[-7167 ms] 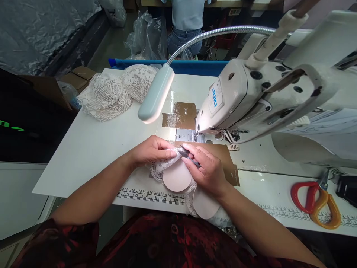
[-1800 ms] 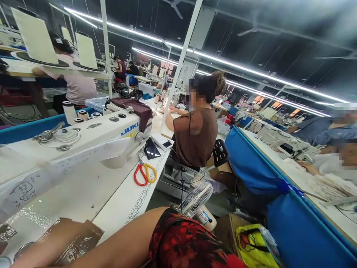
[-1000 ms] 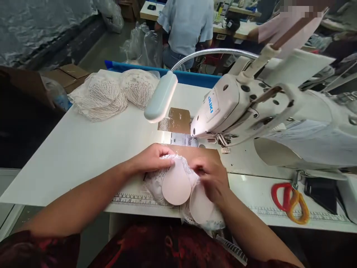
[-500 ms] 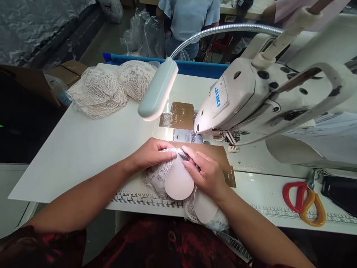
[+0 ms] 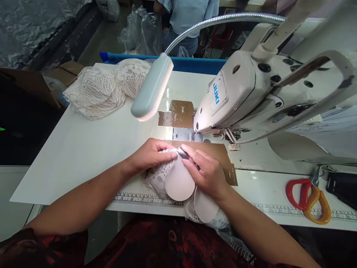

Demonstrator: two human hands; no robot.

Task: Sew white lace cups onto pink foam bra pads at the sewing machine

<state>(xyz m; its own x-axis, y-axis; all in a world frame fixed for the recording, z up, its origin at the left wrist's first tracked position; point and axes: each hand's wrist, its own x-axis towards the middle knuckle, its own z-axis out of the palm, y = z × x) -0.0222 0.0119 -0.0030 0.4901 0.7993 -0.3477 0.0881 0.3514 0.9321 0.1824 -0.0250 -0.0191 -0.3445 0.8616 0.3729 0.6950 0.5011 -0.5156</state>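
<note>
1. Looking down through the head camera, you see your left hand [image 5: 152, 154] and right hand [image 5: 205, 172] meeting over a lace bra piece [image 5: 160, 175] at the near edge of the white table [image 5: 83, 149].
2. Your left hand has its fingers closed together on the upper lace edge of that piece, pinching it against the thumb.
3. Your right hand is clamped on a small grey thread snipper [image 5: 184, 153]; only its tip shows between your fingers, right at the lace your left hand pinches.
4. Two pale pink padded cups belong to the piece: the round left cup [image 5: 180, 182] faces up between your hands, and the right cup [image 5: 205, 206] lies below your right wrist, partly over the table edge.
5. A printed ruler strip [image 5: 147, 201] runs along the table edge just under the piece.
6. Brown cardboard [image 5: 220, 156] taped to the table lies beneath your right hand and reaches towards the needle area.
7. A white sewing machine [image 5: 251, 93] stands just beyond your right hand, its head above the needle plate [image 5: 185, 134].
8. A gooseneck lamp [image 5: 152, 89] hangs lit over the table, left of the machine head.
9. A pile of lace cups [image 5: 103, 91] sits at the far left corner, well apart from your hands.
10. Scissors [image 5: 308, 199] with red and orange handles lie on the table to the far right.
11. Another person [image 5: 186, 15] in a light blue top sits beyond the table, back turned.
</note>
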